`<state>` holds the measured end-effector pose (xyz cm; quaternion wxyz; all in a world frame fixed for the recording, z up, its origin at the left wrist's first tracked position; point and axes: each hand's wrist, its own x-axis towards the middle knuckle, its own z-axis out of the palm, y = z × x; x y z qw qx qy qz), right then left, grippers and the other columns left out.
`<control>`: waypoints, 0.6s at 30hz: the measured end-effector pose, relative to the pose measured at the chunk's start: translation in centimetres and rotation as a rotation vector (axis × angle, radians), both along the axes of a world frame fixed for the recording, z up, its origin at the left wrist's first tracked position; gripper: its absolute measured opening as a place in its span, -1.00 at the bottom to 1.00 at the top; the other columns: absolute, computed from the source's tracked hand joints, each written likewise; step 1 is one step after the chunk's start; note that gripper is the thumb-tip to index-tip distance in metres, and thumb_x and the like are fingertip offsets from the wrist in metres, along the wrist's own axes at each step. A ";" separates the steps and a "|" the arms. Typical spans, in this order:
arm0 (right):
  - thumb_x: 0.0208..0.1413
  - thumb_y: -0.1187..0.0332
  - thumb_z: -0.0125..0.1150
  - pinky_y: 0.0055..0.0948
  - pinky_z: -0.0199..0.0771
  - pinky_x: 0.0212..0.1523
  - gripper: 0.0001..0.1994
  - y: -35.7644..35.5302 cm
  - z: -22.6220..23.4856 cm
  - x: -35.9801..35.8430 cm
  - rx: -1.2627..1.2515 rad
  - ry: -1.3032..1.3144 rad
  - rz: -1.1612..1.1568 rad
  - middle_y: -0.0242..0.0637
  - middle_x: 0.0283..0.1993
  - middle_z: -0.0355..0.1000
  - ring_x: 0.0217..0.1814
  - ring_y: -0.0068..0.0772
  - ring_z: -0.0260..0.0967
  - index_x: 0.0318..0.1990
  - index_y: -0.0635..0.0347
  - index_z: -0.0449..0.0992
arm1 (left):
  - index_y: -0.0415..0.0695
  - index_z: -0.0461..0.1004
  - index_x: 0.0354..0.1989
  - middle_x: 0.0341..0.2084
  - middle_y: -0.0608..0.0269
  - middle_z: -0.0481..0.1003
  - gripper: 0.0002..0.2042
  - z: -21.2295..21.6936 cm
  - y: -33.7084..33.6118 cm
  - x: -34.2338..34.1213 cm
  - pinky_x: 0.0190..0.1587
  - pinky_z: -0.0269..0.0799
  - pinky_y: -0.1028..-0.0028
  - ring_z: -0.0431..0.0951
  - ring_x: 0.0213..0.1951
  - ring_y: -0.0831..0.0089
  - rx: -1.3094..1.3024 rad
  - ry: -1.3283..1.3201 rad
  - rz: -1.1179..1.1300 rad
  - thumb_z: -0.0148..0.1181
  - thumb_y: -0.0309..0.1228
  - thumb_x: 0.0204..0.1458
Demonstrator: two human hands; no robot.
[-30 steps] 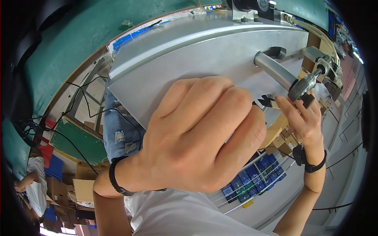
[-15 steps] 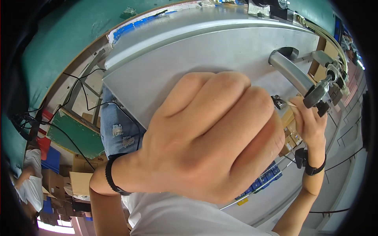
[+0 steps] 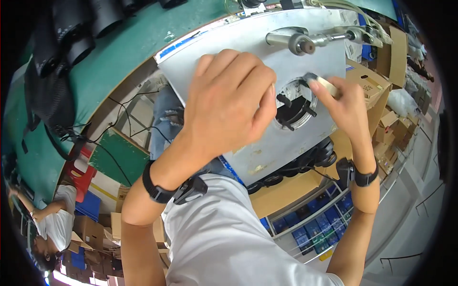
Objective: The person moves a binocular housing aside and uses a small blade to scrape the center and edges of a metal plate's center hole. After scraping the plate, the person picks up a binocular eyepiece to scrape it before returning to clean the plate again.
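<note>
My left hand [image 3: 234, 97] is raised over the left part of a pale metal plate [image 3: 257, 159], its fingers curled closed. Whatever those fingers hold, if anything, is hidden. Beside a round opening in the plate, my right hand [image 3: 346, 102] grips a small flat tool [image 3: 327, 86] with a cream handle and a dark end, perhaps a brush. That dark end is at the opening's upper right rim. Inside the metal ring [image 3: 312, 102] of the opening are black prongs [image 3: 285, 100] and a dark hollow.
A metal clamp arm [image 3: 301, 44] stands at the plate's far side. Black binoculars [image 3: 71, 28] and a black strap bag lie on the green bench [image 3: 143, 43]. Cardboard boxes [image 3: 367, 83] stand to the right, blue boxes [image 3: 310, 224] below. Another person [image 3: 57, 214] is at far left.
The view has shifted, bringing the plate's round opening into sight. My left hand has moved away from the camera, and my right hand now shows beside the opening with the small tool.
</note>
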<state>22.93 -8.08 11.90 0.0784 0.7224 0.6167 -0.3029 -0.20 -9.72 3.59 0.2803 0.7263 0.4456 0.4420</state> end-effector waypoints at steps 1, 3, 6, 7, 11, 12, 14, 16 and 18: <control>0.11 0.05 0.33 -0.54 0.04 -0.58 -0.57 0.1 -0.1 -0.5 -0.027 0.003 -0.027 -0.53 -0.66 0.22 -0.56 -0.71 0.05 -0.47 0.33 0.55 | -0.08 0.42 -0.50 -0.51 0.33 0.39 -0.90 0.0 0.0 0.1 -0.32 0.20 0.36 0.40 -0.40 0.33 0.025 -0.006 0.016 0.23 -0.50 -0.20; 0.09 0.05 0.34 -0.53 0.03 -0.58 -0.57 0.4 -0.5 0.0 0.001 0.047 -0.052 -0.53 -0.66 0.21 -0.56 -0.71 0.05 -0.50 0.33 0.53 | -0.08 0.43 -0.50 -0.52 0.33 0.39 -0.90 0.2 0.1 0.3 -0.31 0.21 0.36 0.41 -0.40 0.32 0.042 -0.007 0.005 0.23 -0.50 -0.19; 0.06 0.07 0.37 -0.51 0.03 -0.58 -0.57 1.0 -0.2 -0.5 -0.004 0.098 0.007 -0.52 -0.66 0.20 -0.56 -0.70 0.04 -0.52 0.32 0.50 | -0.07 0.45 -0.51 -0.53 0.34 0.40 -0.92 0.1 0.2 0.2 -0.30 0.22 0.35 0.41 -0.40 0.32 0.059 0.010 0.009 0.24 -0.49 -0.17; 0.05 0.08 0.38 -0.50 0.03 -0.57 -0.58 1.3 0.0 -0.6 -0.030 0.090 0.079 -0.51 -0.66 0.20 -0.56 -0.69 0.04 -0.52 0.32 0.49 | -0.07 0.46 -0.52 -0.54 0.35 0.41 -0.93 0.0 0.2 0.3 -0.30 0.23 0.35 0.42 -0.39 0.32 0.065 0.012 0.015 0.24 -0.48 -0.17; 0.05 0.12 0.38 -0.48 0.06 -0.55 -0.64 0.2 -0.4 0.4 0.021 0.159 0.188 -0.49 -0.60 0.24 -0.55 -0.66 0.05 -0.42 0.29 0.49 | -0.07 0.47 -0.53 -0.55 0.34 0.42 -0.94 -0.4 0.1 0.2 -0.29 0.24 0.35 0.43 -0.39 0.31 0.122 0.010 0.033 0.24 -0.47 -0.17; 0.08 0.12 0.35 -0.48 0.09 -0.54 -0.64 -0.2 -0.7 0.1 0.124 0.196 0.145 -0.48 -0.60 0.25 -0.55 -0.64 0.07 -0.42 0.29 0.49 | -0.07 0.47 -0.53 -0.55 0.34 0.43 -0.94 -0.3 0.0 0.1 -0.29 0.24 0.35 0.43 -0.39 0.31 0.122 0.016 0.036 0.24 -0.47 -0.17; 0.09 0.11 0.34 -0.47 0.13 -0.53 -0.63 -0.8 -1.7 0.7 0.155 0.202 0.096 -0.45 -0.61 0.27 -0.55 -0.62 0.10 -0.43 0.29 0.49 | -0.06 0.47 -0.53 -0.55 0.33 0.43 -0.94 -0.5 0.0 0.1 -0.29 0.24 0.35 0.43 -0.39 0.31 0.134 0.017 0.033 0.24 -0.47 -0.17; 0.11 0.06 0.32 -0.43 0.22 -0.52 -0.60 -1.4 -1.7 0.3 0.210 0.100 0.085 -0.36 -0.64 0.34 -0.58 -0.56 0.20 -0.46 0.30 0.52 | -0.07 0.47 -0.53 -0.55 0.32 0.44 -0.94 -0.3 -0.2 0.2 -0.28 0.25 0.35 0.44 -0.39 0.30 0.119 0.012 0.027 0.24 -0.47 -0.17; 0.12 0.04 0.30 -0.42 0.24 -0.52 -0.58 -1.3 -2.0 -0.6 0.240 -0.012 0.065 -0.33 -0.65 0.33 -0.58 -0.54 0.23 -0.46 0.30 0.53 | -0.07 0.47 -0.53 -0.56 0.32 0.44 -0.94 -0.1 0.0 0.0 -0.28 0.25 0.35 0.44 -0.39 0.30 0.119 0.014 0.025 0.24 -0.47 -0.18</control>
